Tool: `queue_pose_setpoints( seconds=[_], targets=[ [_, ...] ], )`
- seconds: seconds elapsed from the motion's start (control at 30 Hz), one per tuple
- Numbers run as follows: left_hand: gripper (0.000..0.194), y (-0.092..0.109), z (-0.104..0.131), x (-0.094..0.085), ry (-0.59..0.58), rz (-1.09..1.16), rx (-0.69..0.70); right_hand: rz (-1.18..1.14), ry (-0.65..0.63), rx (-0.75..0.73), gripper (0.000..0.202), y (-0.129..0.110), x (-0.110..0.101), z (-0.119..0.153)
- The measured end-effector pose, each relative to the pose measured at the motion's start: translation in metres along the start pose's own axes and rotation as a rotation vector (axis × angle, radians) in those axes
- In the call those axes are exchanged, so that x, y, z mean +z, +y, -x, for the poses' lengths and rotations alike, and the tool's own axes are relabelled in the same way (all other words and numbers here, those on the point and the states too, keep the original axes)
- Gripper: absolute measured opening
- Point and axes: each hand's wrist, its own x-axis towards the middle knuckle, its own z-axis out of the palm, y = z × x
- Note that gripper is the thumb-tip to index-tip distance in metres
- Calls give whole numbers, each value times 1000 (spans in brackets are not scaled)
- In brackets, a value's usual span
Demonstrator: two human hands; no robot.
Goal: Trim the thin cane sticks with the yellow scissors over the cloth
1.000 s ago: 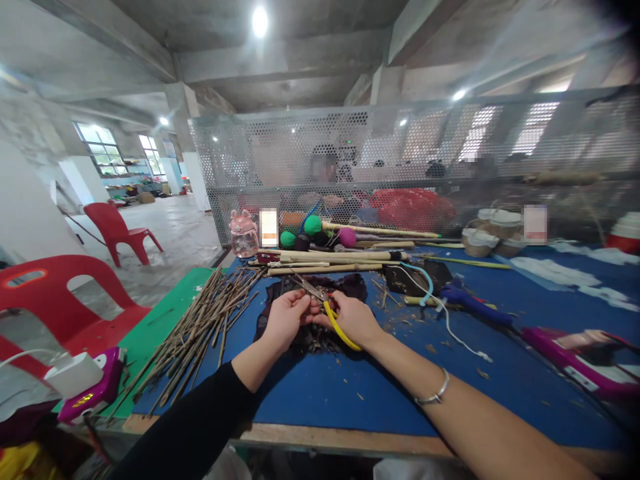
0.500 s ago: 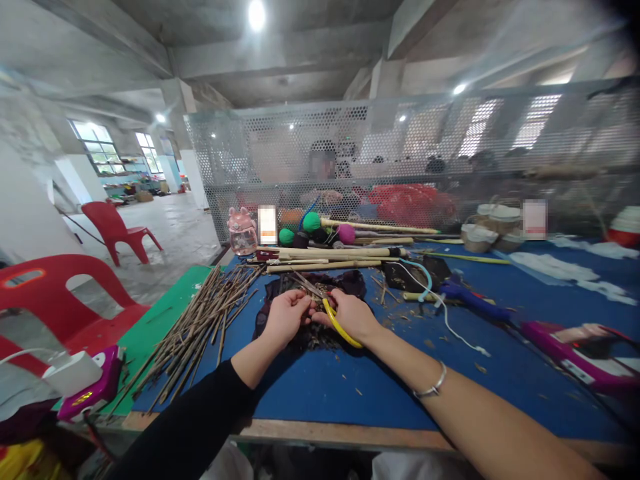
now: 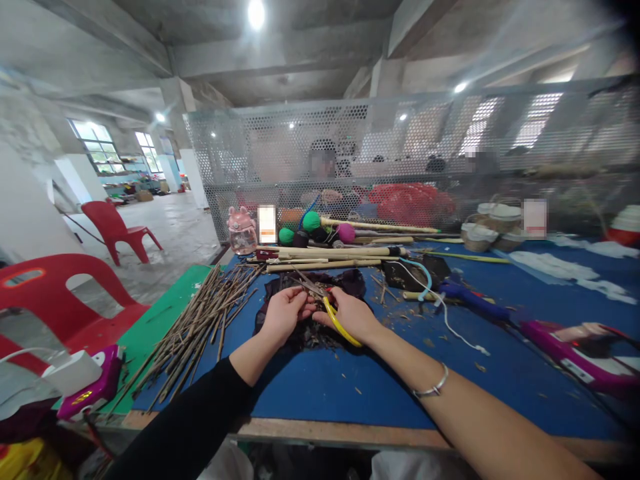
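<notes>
In the middle of the head view, my right hand (image 3: 353, 317) is closed round yellow-handled scissors (image 3: 339, 325). Their metal blades point up and left, over a dark cloth (image 3: 354, 283) strewn with small plant scraps. Just left of the blades is my left hand (image 3: 284, 313), its thumb and fingers pinched together. Whatever lies between those fingertips is too small to make out. Beyond both hands, thick pale sticks (image 3: 335, 253) lie across the table. To the left spreads a loose pile of thin brown twigs (image 3: 200, 327).
Green and pink yarn balls (image 3: 311, 221) and a pink bottle (image 3: 242, 232) stand at the back before a perforated metal screen (image 3: 280, 147). A white cord (image 3: 453, 323) and a purple power strip (image 3: 575, 360) lie right. Red chairs (image 3: 75, 300) stand left.
My left hand's fingers have shifted slightly beside the scissors, and the blades appear a little closer together. The right hand stays almost where it was.
</notes>
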Motion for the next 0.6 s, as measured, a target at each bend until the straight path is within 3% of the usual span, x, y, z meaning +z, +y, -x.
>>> queue_pose_setpoints(
  seconds=[0.23, 0.5, 0.6],
  targets=[
    [8, -1, 0, -1, -24, -65, 43, -32, 10, -79, 60, -6, -2, 2],
    [11, -4, -2, -3, 17, -56, 36, 96, -18, 18, 52, -4, -3, 2],
    [10, -3, -1, -2, -21, -57, 32, 95, 5, 0, 55, -6, -3, 3]
  ],
)
